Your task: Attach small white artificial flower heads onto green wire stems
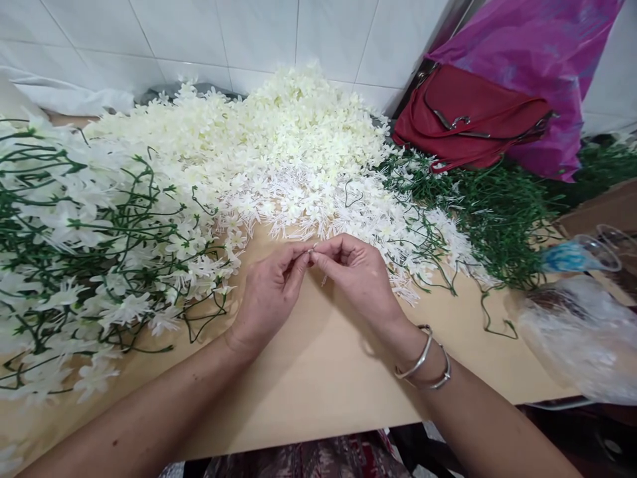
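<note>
My left hand (269, 289) and my right hand (355, 275) meet above the table, thumbs and forefingers pinched fingertip to fingertip. Between them is a small whitish piece (312, 249), mostly hidden by the fingers; its exact kind does not show. Just beyond the fingertips lie loose white artificial flower parts with thin stamens (298, 206). Behind those rises a heap of cream-white artificial blossoms (308, 126). Left of my left hand is a pile of white flowers on green stems (99, 245). Two metal bangles (425, 358) circle my right wrist.
Green plastic stems (512, 212) are bunched at the right, below a red handbag (478, 113) and a purple plastic bag (537, 60). A clear plastic bag (582, 332) and a clear cup with blue (580, 254) stand near the table's (318, 385) right side. White tiles (263, 33) form the wall behind.
</note>
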A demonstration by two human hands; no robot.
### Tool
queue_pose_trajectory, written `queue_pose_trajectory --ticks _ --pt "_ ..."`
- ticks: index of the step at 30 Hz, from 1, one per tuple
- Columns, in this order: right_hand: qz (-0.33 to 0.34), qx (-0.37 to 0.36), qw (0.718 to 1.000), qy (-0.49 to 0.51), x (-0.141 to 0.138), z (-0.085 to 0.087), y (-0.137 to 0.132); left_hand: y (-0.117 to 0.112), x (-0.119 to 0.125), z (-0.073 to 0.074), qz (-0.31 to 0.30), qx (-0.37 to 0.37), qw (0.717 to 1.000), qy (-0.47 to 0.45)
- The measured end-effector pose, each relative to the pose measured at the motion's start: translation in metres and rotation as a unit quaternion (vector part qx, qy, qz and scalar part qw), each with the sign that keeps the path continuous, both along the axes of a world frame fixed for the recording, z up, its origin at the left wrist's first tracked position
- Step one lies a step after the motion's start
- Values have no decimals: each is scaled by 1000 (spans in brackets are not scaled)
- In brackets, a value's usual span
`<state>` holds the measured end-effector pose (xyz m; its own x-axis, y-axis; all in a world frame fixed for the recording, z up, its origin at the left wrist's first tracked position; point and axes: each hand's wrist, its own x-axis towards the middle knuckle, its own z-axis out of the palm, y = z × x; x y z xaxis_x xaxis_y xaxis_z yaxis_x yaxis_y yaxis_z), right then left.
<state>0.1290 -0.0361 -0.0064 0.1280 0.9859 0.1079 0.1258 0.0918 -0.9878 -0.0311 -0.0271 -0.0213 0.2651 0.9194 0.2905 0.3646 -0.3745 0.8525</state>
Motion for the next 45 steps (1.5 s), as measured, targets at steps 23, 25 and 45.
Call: queue_pose_trajectory --ticks 23,25,45 --pt "-35 14 997 -64 -1 -4 2 10 0 -11 -13 -135 969 -207" --pt "-46 42 995 -81 -2 -6 2 10 0 -10 -11 -144 965 -221" --pt "30 55 997 51 2 -20 9 10 -1 -6 -36 -148 955 -254"
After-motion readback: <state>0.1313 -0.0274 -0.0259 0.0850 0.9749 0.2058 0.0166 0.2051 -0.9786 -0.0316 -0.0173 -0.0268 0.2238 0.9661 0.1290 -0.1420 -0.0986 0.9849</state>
